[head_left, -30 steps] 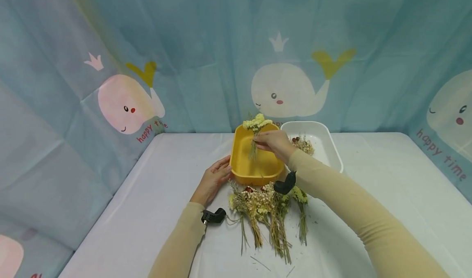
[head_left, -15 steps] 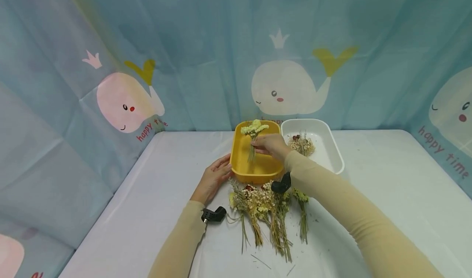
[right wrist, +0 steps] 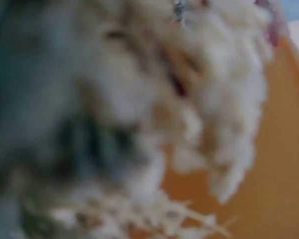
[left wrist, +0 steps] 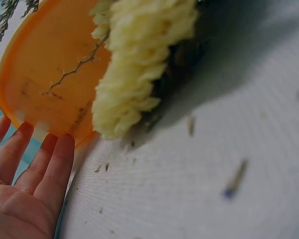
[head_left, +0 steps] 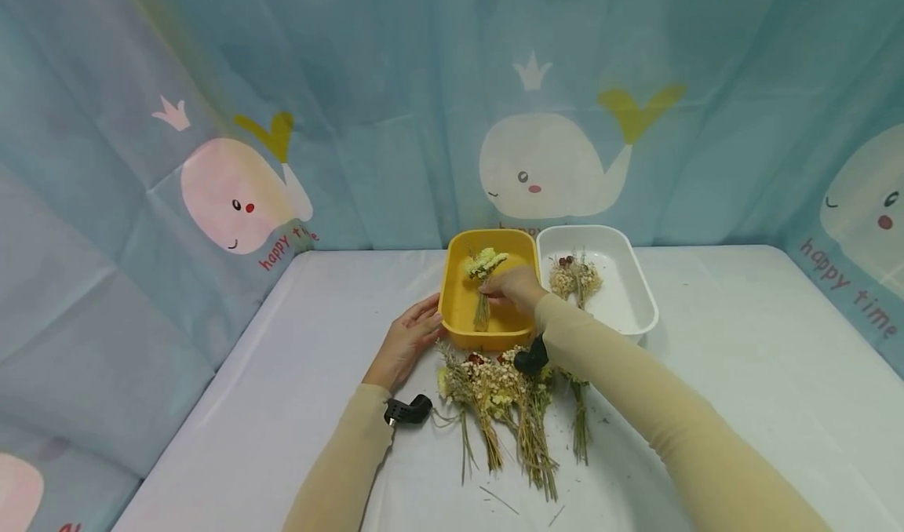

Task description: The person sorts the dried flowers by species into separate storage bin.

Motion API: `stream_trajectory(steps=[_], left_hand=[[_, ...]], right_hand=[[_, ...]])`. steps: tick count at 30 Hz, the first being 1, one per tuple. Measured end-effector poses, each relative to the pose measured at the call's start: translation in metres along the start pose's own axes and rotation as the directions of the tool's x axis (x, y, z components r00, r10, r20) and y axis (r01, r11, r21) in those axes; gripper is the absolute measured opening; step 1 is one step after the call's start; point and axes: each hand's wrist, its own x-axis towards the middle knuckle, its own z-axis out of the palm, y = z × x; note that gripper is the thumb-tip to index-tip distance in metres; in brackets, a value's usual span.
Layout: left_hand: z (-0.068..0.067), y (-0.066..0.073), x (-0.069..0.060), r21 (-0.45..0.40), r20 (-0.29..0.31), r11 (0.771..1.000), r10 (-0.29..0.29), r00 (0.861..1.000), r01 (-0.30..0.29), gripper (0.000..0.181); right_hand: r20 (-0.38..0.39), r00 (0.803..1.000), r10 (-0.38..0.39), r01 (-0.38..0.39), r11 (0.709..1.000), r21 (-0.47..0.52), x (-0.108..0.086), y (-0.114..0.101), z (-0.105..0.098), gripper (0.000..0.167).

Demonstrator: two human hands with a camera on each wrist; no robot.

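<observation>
My right hand (head_left: pixel 519 287) pinches the stems of a small bunch of pale yellow dried flowers (head_left: pixel 486 263) inside the yellow tray (head_left: pixel 457 303). Its blossoms point away from me, and the stem ends are at the tray floor; whether they touch it I cannot tell. Against the tray's left wall lie the extended fingers of my left hand (head_left: pixel 411 336), also seen in the left wrist view beside the orange-looking tray wall (left wrist: pixel 50 64). In the right wrist view, blurred cream blossoms (right wrist: pixel 209 104) cover most of the picture, and the right hand cannot be made out.
Right of the yellow tray stands a white tray (head_left: pixel 625 289) holding dried flower bunches (head_left: pixel 575 277) with dark red blooms. Several more dried bunches (head_left: pixel 494 414) lie on the white table in front, among loose stem bits (head_left: pixel 499 501). A whale-print curtain (head_left: pixel 395 124) hangs behind.
My right hand has lowered the yellow flower bunch into the yellow tray, moving slightly toward me. More of the bunches in the white tray now shows. My left hand has stayed on the tray wall.
</observation>
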Motion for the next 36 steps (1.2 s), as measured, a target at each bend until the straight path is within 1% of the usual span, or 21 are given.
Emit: stream_trajectory(steps=[7,11,14,20,22,25,29,33,36], left_hand=[[-0.001,0.0,0.0,-0.014,-0.016,1.0,0.0,1.0,0.0,0.054],[-0.001,-0.002,-0.001,-0.015,-0.023,1.0,0.0,1.0,0.0,0.054],[-0.001,-0.002,-0.001,-0.006,-0.015,1.0,0.003,1.0,-0.003,0.054],[-0.001,-0.001,-0.001,-0.012,-0.011,1.0,0.016,1.0,-0.016,0.054],[0.0,-0.001,-0.001,-0.011,-0.005,1.0,0.017,1.0,-0.017,0.054],[0.001,-0.002,0.0,-0.005,0.003,1.0,0.019,1.0,-0.019,0.055],[0.0,-0.003,0.0,-0.014,-0.004,1.0,0.012,1.0,-0.012,0.054],[0.0,-0.003,0.001,-0.015,-0.004,1.0,0.017,1.0,-0.017,0.054],[0.0,-0.002,0.002,-0.011,-0.001,1.0,0.021,1.0,-0.021,0.053]], right_hand=[[0.022,1.0,0.002,-0.001,0.999,-0.045,0.0,0.005,0.0,0.023],[0.023,0.999,0.026,-0.024,0.997,-0.072,-0.001,0.008,0.0,0.019],[0.029,0.999,0.042,-0.04,0.995,-0.088,-0.002,0.007,0.0,0.017],[0.041,0.998,0.049,-0.044,0.992,-0.12,-0.003,0.006,-0.001,0.025],[0.044,0.998,0.048,-0.043,0.993,-0.111,-0.003,0.005,-0.002,0.027],[0.052,0.997,0.05,-0.047,0.996,-0.071,-0.005,0.005,-0.003,0.028],[0.092,0.995,0.032,-0.029,0.999,-0.032,-0.012,0.002,-0.005,0.031],[0.144,0.989,0.009,-0.012,1.0,0.015,-0.023,-0.007,-0.008,0.034],[0.157,0.988,-0.009,-0.002,0.997,0.071,-0.034,-0.012,-0.014,0.036]])
